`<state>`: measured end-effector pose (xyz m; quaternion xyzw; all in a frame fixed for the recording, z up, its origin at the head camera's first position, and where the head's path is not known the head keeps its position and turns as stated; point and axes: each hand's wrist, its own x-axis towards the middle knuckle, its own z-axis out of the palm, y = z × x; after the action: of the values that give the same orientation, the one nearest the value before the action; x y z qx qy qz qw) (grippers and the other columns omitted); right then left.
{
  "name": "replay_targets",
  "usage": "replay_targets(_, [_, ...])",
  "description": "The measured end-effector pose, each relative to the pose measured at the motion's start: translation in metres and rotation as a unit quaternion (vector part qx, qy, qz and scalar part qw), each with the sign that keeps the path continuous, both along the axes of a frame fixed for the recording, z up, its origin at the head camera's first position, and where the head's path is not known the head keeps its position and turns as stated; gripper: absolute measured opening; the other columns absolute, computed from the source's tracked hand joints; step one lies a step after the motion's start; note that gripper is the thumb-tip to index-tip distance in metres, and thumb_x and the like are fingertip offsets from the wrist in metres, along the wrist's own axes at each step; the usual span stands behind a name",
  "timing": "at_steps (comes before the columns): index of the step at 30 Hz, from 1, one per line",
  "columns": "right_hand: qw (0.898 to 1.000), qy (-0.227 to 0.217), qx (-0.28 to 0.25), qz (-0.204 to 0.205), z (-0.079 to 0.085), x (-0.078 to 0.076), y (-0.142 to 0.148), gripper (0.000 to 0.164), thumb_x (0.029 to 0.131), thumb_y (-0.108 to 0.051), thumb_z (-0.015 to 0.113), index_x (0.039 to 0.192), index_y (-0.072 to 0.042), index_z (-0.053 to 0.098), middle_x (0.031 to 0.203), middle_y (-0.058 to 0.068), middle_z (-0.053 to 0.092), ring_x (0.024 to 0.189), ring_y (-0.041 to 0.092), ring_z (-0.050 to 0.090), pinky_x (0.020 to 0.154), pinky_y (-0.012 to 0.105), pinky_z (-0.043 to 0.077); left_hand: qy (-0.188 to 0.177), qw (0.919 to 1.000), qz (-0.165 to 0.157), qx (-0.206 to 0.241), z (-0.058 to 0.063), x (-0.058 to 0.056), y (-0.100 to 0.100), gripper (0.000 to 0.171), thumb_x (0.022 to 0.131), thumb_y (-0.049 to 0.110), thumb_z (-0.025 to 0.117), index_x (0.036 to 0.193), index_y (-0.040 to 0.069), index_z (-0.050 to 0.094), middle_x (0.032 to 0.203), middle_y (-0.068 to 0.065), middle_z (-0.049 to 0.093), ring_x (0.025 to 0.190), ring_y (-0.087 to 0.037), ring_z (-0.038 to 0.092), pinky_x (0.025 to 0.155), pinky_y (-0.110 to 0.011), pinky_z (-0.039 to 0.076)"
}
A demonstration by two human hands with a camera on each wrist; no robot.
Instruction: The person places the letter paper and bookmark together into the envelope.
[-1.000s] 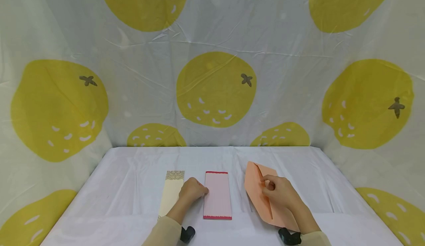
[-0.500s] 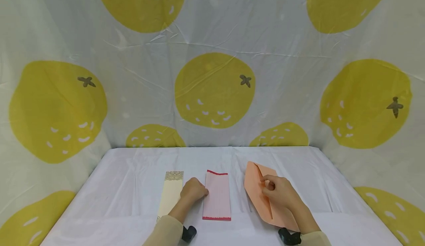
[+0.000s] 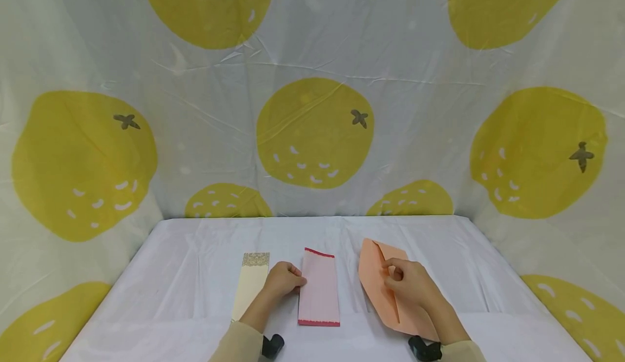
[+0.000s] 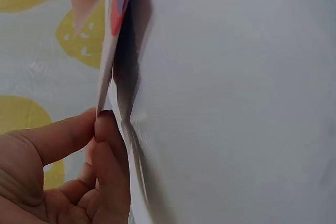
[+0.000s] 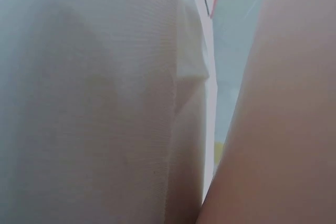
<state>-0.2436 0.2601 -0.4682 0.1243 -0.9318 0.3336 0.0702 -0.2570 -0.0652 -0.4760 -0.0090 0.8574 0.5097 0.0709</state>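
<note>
In the head view, my left hand [image 3: 282,281] pinches the left edge of a pink rectangular paper [image 3: 318,291] with red trim along its far and near ends. Its far-left corner is raised off the table. The left wrist view shows the thumb and a finger [image 4: 102,124] meeting on that paper's edge [image 4: 111,51]. My right hand [image 3: 407,283] pinches a peach envelope [image 3: 378,280] by its flap, and the envelope lies tilted under the hand. A blurred peach surface fills the right of the right wrist view; the fingers are not visible there.
A long cream paper [image 3: 251,283] with a gold lace-pattern band lies at the left, partly behind my left forearm. White cloth [image 3: 195,253] covers the table. Curtains [image 3: 415,128] with yellow fruit prints stand at the back and both sides.
The pink paper's far edge has gone from level to slanted, with its left corner lifted. My left hand has turned slightly with it. The right hand and peach envelope have hardly moved.
</note>
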Motion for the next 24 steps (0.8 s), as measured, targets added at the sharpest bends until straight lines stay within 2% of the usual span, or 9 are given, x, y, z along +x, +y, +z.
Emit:
replay_targets(9, [1.000,0.008,0.004,0.000,0.000,0.001,-0.001,0.026,0.079,-0.005,0.070,0.105,-0.009,0.071,0.059,-0.008,0.044,0.055,0.006,0.040,0.053,0.024,0.036,-0.049,0.9956,-0.005,0.079,0.006,0.002,-0.004,0.014,0.083,0.002,0.074,0.090,-0.001,0.062,0.075,-0.007,0.059,0.061,-0.012,0.056,0.057,-0.021,0.051])
replay_targets(15, [1.000,-0.006,-0.001,-0.002,0.000,0.001,-0.001,0.026,0.079,-0.005,0.070,0.105,-0.009,0.071,0.059,-0.007,0.044,0.054,0.007,0.040,0.053,0.024,0.035,-0.051,0.9906,-0.026,0.124,0.009,0.004,-0.003,0.017,0.083,0.003,0.074,0.094,-0.002,0.062,0.072,-0.004,0.062,0.058,-0.009,0.057,0.057,-0.021,0.052])
replay_targets(24, [1.000,-0.001,0.007,-0.007,0.000,0.001,-0.002,0.027,0.077,-0.005,0.069,0.103,-0.010,0.071,0.058,-0.007,0.042,0.055,0.007,0.039,0.053,0.024,0.034,-0.053,0.9847,-0.040,0.161,0.016,0.006,0.001,0.020,0.085,0.007,0.074,0.098,-0.003,0.062,0.074,-0.004,0.062,0.059,-0.008,0.057,0.058,-0.020,0.053])
